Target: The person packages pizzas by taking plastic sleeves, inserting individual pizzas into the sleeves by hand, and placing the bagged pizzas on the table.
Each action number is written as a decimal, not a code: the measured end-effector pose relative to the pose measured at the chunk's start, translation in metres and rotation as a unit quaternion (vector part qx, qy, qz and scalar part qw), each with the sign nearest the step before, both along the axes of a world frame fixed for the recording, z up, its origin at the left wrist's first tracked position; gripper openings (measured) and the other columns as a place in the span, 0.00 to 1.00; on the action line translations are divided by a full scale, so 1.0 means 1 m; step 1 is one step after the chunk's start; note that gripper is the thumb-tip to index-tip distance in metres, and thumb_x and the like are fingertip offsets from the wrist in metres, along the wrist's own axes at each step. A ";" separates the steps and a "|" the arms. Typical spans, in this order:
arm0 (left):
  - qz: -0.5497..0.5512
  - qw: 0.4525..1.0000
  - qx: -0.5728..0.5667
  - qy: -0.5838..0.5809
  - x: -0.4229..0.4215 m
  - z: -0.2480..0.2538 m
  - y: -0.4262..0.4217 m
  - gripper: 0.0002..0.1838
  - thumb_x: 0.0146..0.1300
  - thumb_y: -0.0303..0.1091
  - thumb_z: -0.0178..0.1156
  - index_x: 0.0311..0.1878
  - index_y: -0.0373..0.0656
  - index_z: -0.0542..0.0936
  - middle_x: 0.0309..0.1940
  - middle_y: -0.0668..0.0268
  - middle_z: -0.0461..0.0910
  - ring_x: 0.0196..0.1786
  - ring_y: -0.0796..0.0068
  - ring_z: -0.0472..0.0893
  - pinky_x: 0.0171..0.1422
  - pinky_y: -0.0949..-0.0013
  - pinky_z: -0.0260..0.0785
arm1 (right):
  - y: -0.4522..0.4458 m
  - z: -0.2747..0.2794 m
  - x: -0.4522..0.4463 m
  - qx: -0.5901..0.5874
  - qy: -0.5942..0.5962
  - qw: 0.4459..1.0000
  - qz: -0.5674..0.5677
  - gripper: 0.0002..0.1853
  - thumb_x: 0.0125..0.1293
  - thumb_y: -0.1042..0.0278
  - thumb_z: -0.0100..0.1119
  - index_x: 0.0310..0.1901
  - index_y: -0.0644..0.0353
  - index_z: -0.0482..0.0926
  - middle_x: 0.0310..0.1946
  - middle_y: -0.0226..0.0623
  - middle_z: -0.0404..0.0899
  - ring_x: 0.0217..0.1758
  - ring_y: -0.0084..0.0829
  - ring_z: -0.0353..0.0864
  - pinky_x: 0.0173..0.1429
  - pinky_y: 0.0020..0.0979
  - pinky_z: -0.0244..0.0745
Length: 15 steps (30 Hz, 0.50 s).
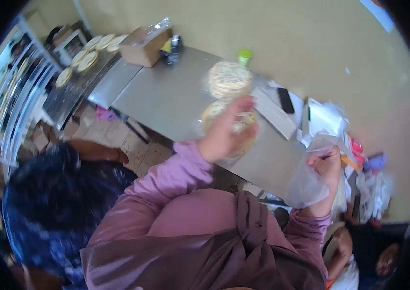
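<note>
A clear plastic bag (306,186) hangs from my right hand (328,166), whose fingers are closed on its upper edge at the right end of the metal table. My left hand (231,130), a little blurred, is over a stack of flat round breads (214,113), with its fingers apart; it hides part of the stack. Whether it touches them I cannot tell. Just behind stands a second, taller stack of pale round breads (230,77), with clear plastic around it.
On the metal table (171,87) are a cardboard box (144,46), a green-lidded cup (245,57), a long flat box (275,113) and a black phone (285,100). More rounds (88,61) lie at upper left. People are close by at lower left and lower right.
</note>
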State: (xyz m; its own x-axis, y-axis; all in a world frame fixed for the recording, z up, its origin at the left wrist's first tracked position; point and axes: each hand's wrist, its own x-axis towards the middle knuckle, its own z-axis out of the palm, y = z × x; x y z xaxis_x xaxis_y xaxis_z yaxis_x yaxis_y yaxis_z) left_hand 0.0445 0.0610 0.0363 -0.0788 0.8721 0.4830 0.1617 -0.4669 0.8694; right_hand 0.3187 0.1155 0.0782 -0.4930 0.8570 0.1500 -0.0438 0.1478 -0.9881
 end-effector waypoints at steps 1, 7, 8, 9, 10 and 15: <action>-0.008 0.998 0.047 0.046 0.007 0.013 -0.008 0.25 0.55 0.26 0.59 0.57 0.43 0.65 0.55 0.58 0.67 0.59 0.67 0.66 0.57 0.66 0.62 | 0.003 0.006 -0.011 -0.003 -0.001 1.000 0.029 0.11 0.44 0.78 0.70 0.23 0.63 0.74 0.18 0.29 0.75 0.18 0.17 0.71 0.22 0.17 0.65; 0.012 0.979 0.093 0.183 0.031 0.032 -0.003 0.17 0.45 0.26 0.60 0.42 0.41 0.74 0.53 0.52 0.68 0.50 0.53 0.73 0.49 0.63 0.68 | 0.013 0.000 -0.080 -0.032 -0.245 0.939 0.238 0.11 0.43 0.77 0.71 0.20 0.60 0.74 0.14 0.22 0.69 0.18 0.12 0.63 0.21 0.20 0.55; -0.023 0.968 -0.003 0.249 0.032 0.028 0.000 0.13 0.42 0.25 0.60 0.36 0.40 0.76 0.53 0.51 0.68 0.46 0.52 0.75 0.46 0.62 0.70 | 0.026 -0.006 -0.077 -0.019 -0.280 0.920 0.273 0.11 0.47 0.74 0.69 0.19 0.61 0.73 0.14 0.22 0.68 0.18 0.13 0.62 0.21 0.20 0.54; 0.012 0.970 -0.015 0.242 0.037 0.020 0.000 0.13 0.42 0.25 0.60 0.36 0.40 0.76 0.53 0.51 0.68 0.46 0.52 0.75 0.46 0.62 0.70 | 0.039 -0.009 -0.068 -0.014 -0.286 0.908 0.307 0.11 0.47 0.74 0.69 0.19 0.61 0.73 0.14 0.22 0.68 0.18 0.13 0.62 0.21 0.20 0.54; 0.041 0.972 0.005 0.229 0.041 0.011 0.001 0.11 0.41 0.25 0.59 0.32 0.39 0.77 0.50 0.51 0.70 0.43 0.52 0.77 0.44 0.61 0.70 | 0.051 -0.010 -0.064 -0.007 -0.265 0.914 0.306 0.12 0.50 0.72 0.67 0.18 0.61 0.73 0.13 0.22 0.68 0.18 0.13 0.61 0.21 0.20 0.54; 0.221 0.947 -0.003 0.233 0.069 -0.017 -0.014 0.10 0.45 0.25 0.54 0.34 0.41 0.78 0.37 0.57 0.77 0.41 0.54 0.78 0.42 0.58 0.70 | 0.091 -0.008 -0.066 0.005 -0.340 0.869 0.359 0.15 0.55 0.72 0.61 0.15 0.59 0.67 0.11 0.21 0.63 0.16 0.11 0.58 0.19 0.20 0.50</action>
State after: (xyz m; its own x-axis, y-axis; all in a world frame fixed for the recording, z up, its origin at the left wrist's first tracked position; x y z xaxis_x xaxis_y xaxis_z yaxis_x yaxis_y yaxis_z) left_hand 0.1134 0.0471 0.0197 -0.2164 0.8065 0.5502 0.7076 -0.2587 0.6576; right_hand 0.2532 0.2066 0.0699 -0.8777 0.2915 -0.3803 0.4658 0.3328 -0.8199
